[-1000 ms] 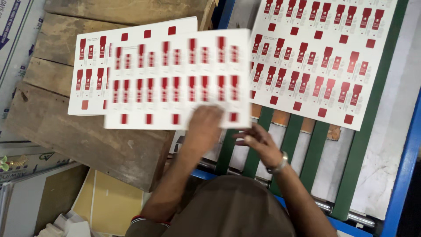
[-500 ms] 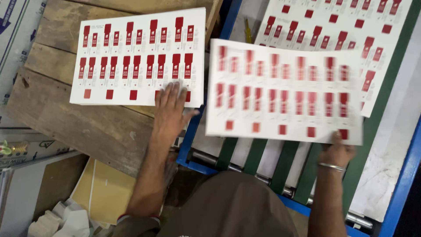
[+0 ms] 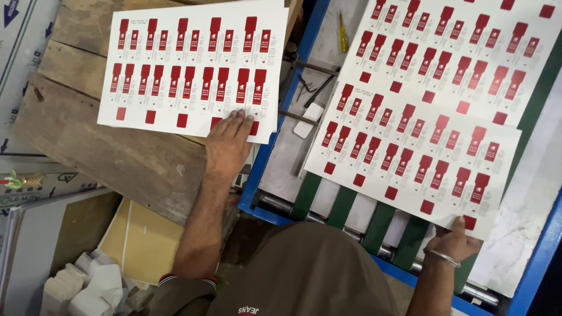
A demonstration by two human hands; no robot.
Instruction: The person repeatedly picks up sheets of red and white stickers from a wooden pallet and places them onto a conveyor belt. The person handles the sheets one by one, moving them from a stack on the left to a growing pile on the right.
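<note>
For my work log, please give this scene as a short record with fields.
left hand: left hand flat on the near edge of a white printed sheet with red label shapes
right hand: right hand grips the near edge of a second such sheet
left sheet support: worn wooden table
right sheet support: blue-framed feeder with green belts
other: yellow-handled screwdriver

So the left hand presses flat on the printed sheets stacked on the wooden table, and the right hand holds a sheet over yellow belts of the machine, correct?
Not quite: the belts are green, not yellow, as the head view shows. The rest holds: the left hand lies flat on the printed sheets on the wooden table, and the right hand holds a sheet over the machine.
</note>
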